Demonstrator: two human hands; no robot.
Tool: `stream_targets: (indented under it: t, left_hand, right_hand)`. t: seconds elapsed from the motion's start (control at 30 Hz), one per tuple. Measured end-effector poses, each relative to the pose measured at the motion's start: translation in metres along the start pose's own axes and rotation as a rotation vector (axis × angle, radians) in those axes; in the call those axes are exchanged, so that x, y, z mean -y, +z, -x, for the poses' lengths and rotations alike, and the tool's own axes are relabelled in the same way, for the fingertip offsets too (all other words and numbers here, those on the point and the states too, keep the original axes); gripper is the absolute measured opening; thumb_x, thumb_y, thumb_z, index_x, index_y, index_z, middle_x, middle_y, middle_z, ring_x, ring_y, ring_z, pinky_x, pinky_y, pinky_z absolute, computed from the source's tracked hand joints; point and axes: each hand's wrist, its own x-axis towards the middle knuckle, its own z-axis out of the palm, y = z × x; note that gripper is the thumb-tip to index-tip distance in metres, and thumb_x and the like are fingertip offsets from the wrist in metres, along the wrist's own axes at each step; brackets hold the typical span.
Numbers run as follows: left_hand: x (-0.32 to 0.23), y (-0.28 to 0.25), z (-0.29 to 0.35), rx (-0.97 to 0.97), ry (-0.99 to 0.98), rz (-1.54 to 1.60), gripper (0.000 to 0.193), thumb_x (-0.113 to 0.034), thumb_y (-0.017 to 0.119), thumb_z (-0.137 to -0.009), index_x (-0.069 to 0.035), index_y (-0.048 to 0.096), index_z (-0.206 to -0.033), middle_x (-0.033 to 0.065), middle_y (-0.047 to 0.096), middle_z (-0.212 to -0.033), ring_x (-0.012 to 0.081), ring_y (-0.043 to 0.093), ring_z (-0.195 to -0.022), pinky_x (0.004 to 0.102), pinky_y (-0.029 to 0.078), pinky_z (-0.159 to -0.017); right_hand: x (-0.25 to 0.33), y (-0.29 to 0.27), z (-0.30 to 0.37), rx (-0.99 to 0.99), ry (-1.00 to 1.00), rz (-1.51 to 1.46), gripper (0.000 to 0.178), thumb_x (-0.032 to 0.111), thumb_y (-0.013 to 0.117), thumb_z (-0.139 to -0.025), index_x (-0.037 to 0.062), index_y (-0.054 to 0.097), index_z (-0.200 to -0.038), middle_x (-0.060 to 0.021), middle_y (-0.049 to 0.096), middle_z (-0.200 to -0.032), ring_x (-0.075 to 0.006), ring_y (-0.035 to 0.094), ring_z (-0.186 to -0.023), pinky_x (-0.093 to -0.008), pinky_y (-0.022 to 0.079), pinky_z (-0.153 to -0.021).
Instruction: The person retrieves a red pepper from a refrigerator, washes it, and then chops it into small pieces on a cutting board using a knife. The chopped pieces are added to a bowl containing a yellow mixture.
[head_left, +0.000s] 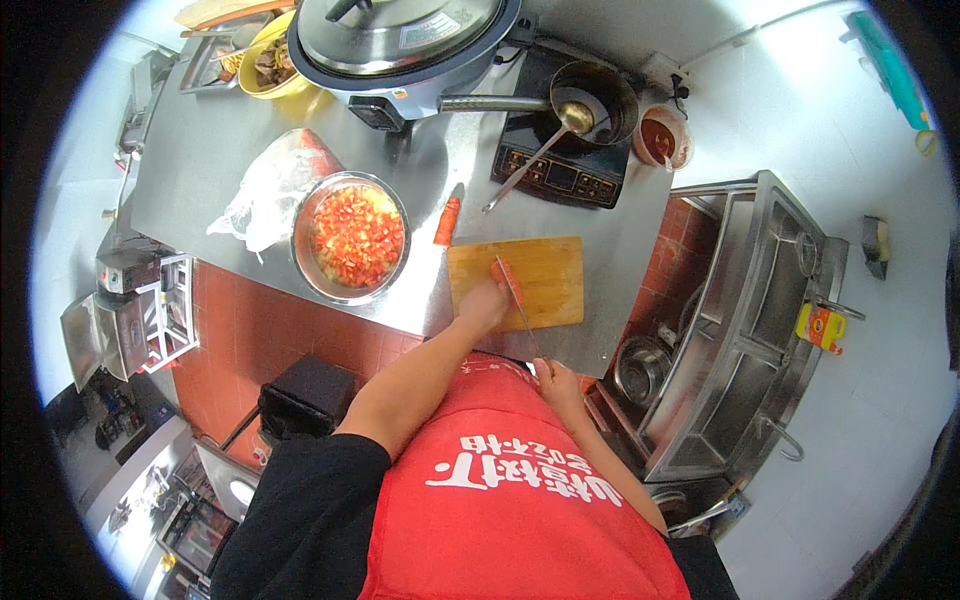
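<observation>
Knife work at the wooden cutting board

The left hand (484, 305) rests closed on the near edge of the cutting board (520, 280), gripping the orange handle of a knife (512, 290) whose thin blade runs back toward the right hand (556, 380); that hand sits at the blade's tip, its grip unclear. The board looks bare, so chopping seems paused. Left of the hands stands a steel bowl (350, 238) of diced red vegetables; a second orange-handled knife (446, 220) lies just beyond the board. Next likely needs fresh produce.
</observation>
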Motion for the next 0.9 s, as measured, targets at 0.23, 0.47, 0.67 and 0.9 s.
stream_targets:
  t: [0.23, 0.47, 0.67, 0.9]
  left_hand:
    - [0.008, 0.014, -0.003, 0.037, -0.028, -0.053, 0.052, -0.033, 0.031, -0.104, 0.003, 0.067, -0.096, 0.0277, 0.068, -0.099, 0.0454, 0.066, -0.093, 0.0541, 0.052, -0.085]
    - [0.0, 0.008, -0.002, 0.045, -0.089, -0.037, 0.056, -0.039, 0.028, -0.105, 0.007, 0.058, -0.112, 0.0352, 0.065, -0.105, 0.0501, 0.064, -0.1, 0.0553, 0.05, -0.091]
    - [-0.028, -0.016, 0.0, 0.044, -0.262, 0.014, 0.075, -0.062, 0.035, -0.098, 0.005, 0.066, -0.11, 0.0333, 0.067, -0.107, 0.0476, 0.065, -0.104, 0.0535, 0.05, -0.092]
    - [-0.03, -0.005, -0.006, -0.005, -0.356, 0.035, 0.079, -0.067, 0.04, -0.094, 0.005, 0.074, -0.095, 0.0305, 0.069, -0.101, 0.0455, 0.067, -0.101, 0.0517, 0.052, -0.09]
  right_hand:
    - [0.002, 0.01, -0.029, 0.062, -0.023, -0.013, 0.059, 0.051, 0.048, -0.1, -0.0049, 0.067, -0.093, -0.0321, 0.065, -0.09, -0.0511, 0.062, -0.091, -0.0535, 0.048, -0.077]
    - [-0.015, 0.051, -0.079, -0.111, -0.121, -0.044, 0.058, 0.05, 0.049, -0.1, -0.0046, 0.067, -0.094, -0.0269, 0.065, -0.08, -0.0448, 0.063, -0.077, -0.0485, 0.048, -0.07]
    - [-0.038, 0.02, -0.081, -0.04, -0.069, -0.19, 0.054, 0.047, 0.052, -0.1, -0.0021, 0.062, -0.081, -0.0101, 0.058, -0.062, -0.0208, 0.057, -0.059, -0.0381, 0.045, -0.058]
    - [-0.029, 0.0, -0.061, -0.009, -0.014, -0.173, 0.055, 0.047, 0.053, -0.099, -0.0053, 0.063, -0.084, -0.0286, 0.06, -0.078, -0.0403, 0.061, -0.072, -0.0452, 0.046, -0.068]
